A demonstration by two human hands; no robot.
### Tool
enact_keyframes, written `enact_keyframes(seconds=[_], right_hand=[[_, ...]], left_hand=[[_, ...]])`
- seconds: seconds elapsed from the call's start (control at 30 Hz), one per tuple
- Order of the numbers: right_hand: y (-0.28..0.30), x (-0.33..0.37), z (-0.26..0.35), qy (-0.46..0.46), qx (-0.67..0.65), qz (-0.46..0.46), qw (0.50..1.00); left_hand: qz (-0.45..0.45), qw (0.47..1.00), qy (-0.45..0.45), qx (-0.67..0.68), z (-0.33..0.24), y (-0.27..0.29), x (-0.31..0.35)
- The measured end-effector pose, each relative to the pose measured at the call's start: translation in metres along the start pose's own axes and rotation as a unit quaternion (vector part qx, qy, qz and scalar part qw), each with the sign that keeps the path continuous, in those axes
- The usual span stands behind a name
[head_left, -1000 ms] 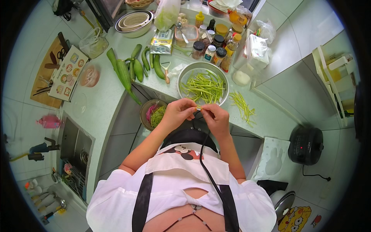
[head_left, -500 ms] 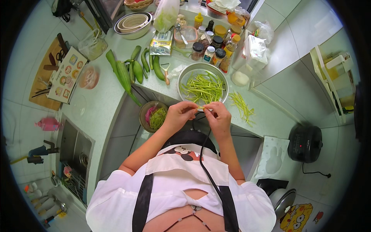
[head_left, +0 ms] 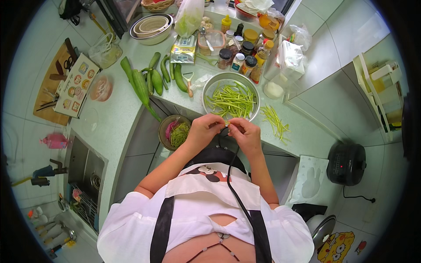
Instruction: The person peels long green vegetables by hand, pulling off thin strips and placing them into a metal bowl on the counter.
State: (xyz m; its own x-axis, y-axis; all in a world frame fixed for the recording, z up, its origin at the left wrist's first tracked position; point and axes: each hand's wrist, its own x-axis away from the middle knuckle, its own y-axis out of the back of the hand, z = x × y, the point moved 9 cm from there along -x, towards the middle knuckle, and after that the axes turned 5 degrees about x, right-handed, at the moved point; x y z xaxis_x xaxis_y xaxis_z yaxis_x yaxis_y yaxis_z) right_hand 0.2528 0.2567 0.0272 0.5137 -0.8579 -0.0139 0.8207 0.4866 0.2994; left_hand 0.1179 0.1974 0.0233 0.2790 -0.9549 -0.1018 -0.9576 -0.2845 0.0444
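My left hand [head_left: 205,131] and my right hand [head_left: 246,136] meet at the near rim of a round metal bowl [head_left: 205,93]. Both are closed in a pinch, thumb against fingers. Between the fingertips shows a bit of a thin green stem [head_left: 227,123], mostly hidden by the fingers. Inside the bowl lies a heap of cut green stems [head_left: 232,101]. More loose stems [head_left: 275,122] rest on the counter, right of the bowl. Below my left hand's side stands a bin [head_left: 162,131] holding green stringy peelings [head_left: 179,133] and something pink.
Several long green gourds [head_left: 140,87] and a wooden-handled peeler [head_left: 190,87] lie left of the bowl. Behind it crowd several seasoning jars [head_left: 247,48]. A sink [head_left: 83,162] is at the left, a black rice cooker [head_left: 346,163] at the right. A black cord [head_left: 232,175] hangs before me.
My fingertips have shifted slightly, and less of the stem shows between them. The right hand has turned a little and moved slightly left. The bowl and other things look the same.
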Motion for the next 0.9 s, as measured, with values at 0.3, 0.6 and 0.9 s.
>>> enact_keyframes(seconds=[0.3,0.6,0.9], right_hand=[[-0.005,0.002,-0.025,-0.042,-0.185,-0.001,0.982],[0.048,-0.021,-0.053,-0.09,-0.255,-0.168,0.948],[0.06,-0.047,-0.043,-0.024,-0.115,-0.217,0.969]], left_hand=[[0.001,0.989,-0.096,-0.114,-0.018,-0.009,-0.003],[-0.044,0.983,-0.042,-0.174,0.023,0.026,0.012],[-0.196,0.947,-0.011,-0.255,0.059,0.133,0.042]])
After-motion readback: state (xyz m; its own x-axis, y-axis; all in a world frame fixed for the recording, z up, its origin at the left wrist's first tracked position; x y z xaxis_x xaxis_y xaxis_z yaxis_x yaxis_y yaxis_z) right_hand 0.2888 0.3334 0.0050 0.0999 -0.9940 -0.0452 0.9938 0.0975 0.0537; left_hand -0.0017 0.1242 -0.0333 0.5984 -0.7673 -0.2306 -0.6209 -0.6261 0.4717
